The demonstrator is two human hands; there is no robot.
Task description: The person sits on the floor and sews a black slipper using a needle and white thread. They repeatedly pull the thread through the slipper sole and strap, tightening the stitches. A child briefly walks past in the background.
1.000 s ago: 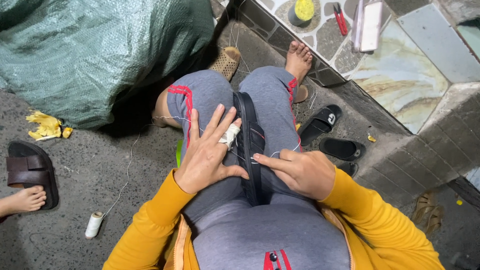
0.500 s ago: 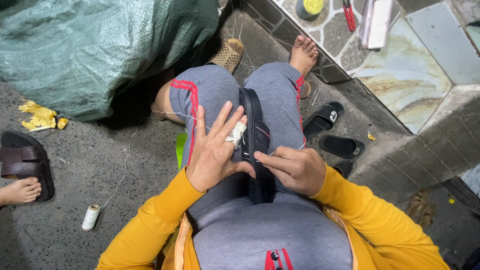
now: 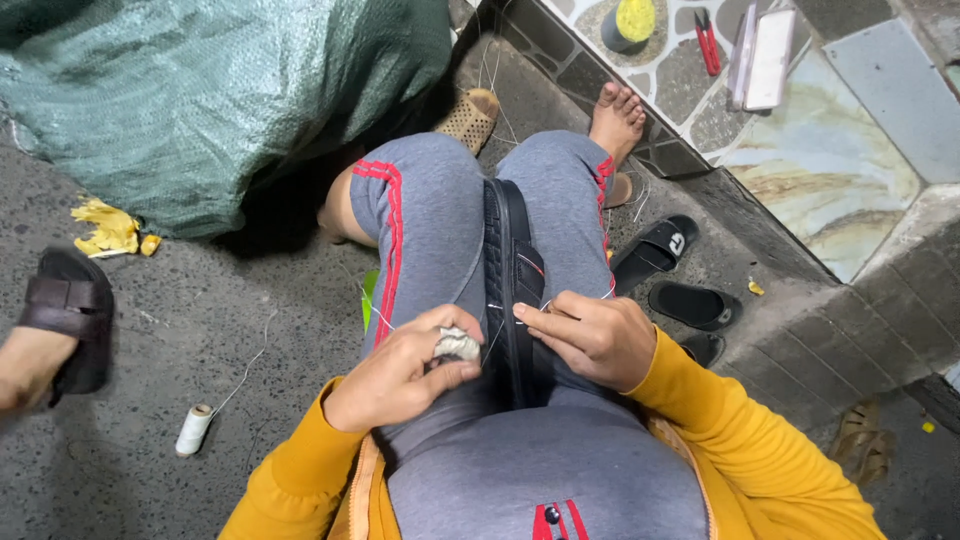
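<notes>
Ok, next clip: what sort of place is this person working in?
Probably an informal ground-level spot for mending footwear by hand, at a doorstep or yard. Rough concrete floor, a stone-tiled step, loose black sandals, a thread spool and a green woven sack.

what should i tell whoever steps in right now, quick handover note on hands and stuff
Left hand: closed on a small whitish wad, thread running from it.
Right hand: fingertips pinching at the edge of the black sandal, which lies clamped between the knees.
Thread spool: on the ground at the left. More black sandals lie to the right.
Done: cannot tell how much is stitched.
Left: stitching looks in progress.
</notes>
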